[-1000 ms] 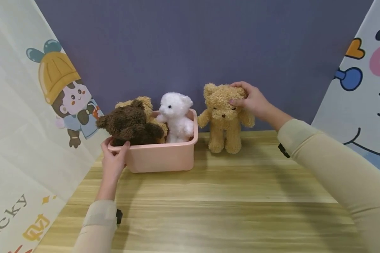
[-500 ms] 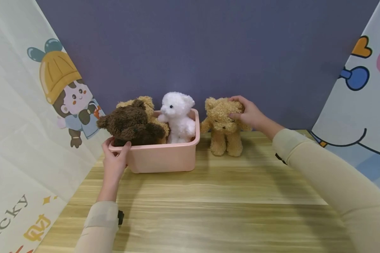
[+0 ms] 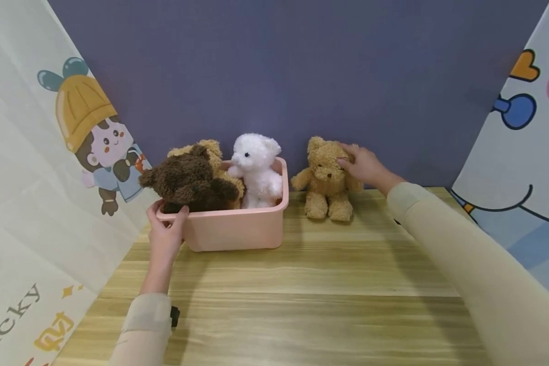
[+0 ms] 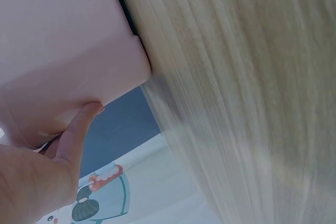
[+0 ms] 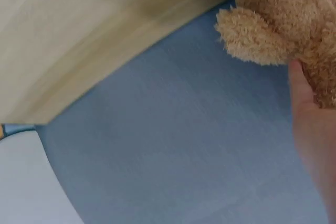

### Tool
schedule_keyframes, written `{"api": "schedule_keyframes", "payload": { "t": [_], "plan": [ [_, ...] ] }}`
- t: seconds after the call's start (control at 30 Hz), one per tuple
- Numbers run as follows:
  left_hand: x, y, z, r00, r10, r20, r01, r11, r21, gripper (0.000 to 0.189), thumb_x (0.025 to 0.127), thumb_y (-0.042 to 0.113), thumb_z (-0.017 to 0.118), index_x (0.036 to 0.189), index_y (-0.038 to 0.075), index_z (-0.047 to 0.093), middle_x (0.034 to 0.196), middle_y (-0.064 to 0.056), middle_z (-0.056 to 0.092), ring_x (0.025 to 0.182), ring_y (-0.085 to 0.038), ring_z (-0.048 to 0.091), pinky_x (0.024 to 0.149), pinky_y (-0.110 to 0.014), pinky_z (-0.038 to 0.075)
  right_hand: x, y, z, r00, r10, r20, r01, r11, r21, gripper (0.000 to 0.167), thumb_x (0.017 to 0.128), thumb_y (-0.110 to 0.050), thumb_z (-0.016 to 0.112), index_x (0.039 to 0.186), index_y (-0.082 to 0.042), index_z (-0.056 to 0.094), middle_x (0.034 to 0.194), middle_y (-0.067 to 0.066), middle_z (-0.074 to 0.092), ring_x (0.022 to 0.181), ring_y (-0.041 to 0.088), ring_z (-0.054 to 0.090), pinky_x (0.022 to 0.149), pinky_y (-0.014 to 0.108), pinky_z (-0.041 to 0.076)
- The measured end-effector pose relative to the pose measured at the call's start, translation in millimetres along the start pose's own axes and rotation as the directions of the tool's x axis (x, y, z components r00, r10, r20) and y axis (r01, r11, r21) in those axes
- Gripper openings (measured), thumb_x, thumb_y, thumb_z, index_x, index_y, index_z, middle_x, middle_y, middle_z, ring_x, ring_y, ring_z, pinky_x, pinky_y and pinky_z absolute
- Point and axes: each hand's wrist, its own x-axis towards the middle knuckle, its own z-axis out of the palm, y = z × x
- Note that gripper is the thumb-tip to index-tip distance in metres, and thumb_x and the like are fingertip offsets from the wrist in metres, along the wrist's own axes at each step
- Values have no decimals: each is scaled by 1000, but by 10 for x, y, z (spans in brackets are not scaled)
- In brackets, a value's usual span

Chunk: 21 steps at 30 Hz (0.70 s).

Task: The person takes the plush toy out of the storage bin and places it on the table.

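Note:
A tan teddy bear (image 3: 326,187) sits on the wooden table to the right of the bin, its back by the dark wall. My right hand (image 3: 365,165) holds it by the side of its head; the right wrist view shows part of the bear (image 5: 302,11) beside a finger. At the near left corner of a pink plastic bin (image 3: 235,231), my left hand (image 3: 164,238) grips the rim, thumb on the outside. Inside the bin are a dark brown teddy bear (image 3: 180,178), a second tan bear (image 3: 214,149) partly hidden behind it, and a white plush bear (image 3: 254,155) upright at the right end.
The wooden table (image 3: 302,284) spreads in front of the bin. A dark blue-grey wall (image 3: 279,66) closes off the back. White panels with cartoon prints stand on both sides, one with a child in a yellow hat (image 3: 84,107).
My right hand has lowered the tan bear; its legs now point forward and it sits with its face raised. My left hand has stayed on the bin's rim.

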Motion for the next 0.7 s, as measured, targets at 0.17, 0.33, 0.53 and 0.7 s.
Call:
{"api": "schedule_keyframes", "payload": {
  "t": [0.17,0.33,0.53,0.7],
  "plan": [
    [-8,6,1,1000,10,-4,-10,1000,3,88,97,64,64,166,40,14,180,4,14,152,-39,45,90,-53,62,133,-92,-22,999,42,7,-41,999,-33,66,115,-34,46,173,-26,15,167,35,23,163,49,3,125,76,20],
    [-20,-1,15,1000,14,-4,-14,1000,-7,87,97,63,65,165,40,16,180,4,16,150,-37,47,89,-53,62,174,-149,-42,995,86,52,-85,996,-18,70,115,-35,44,173,-25,7,176,28,-13,164,48,-9,126,76,17],
    [-10,-12,21,1000,17,-10,-18,1000,-9,86,97,64,66,164,42,18,179,9,17,150,-36,48,91,-57,61,173,-242,-133,985,99,139,-100,995,1,79,113,-48,44,173,-27,-3,175,21,-26,162,53,-11,126,78,12],
    [1,-17,10,1000,20,-16,-20,1000,-1,85,97,65,65,164,42,18,179,8,18,151,-36,48,93,-58,61,248,-404,-240,979,101,177,-97,995,-30,81,112,-50,45,173,-26,-2,177,21,-17,162,53,-3,126,76,15]
  ]
}}
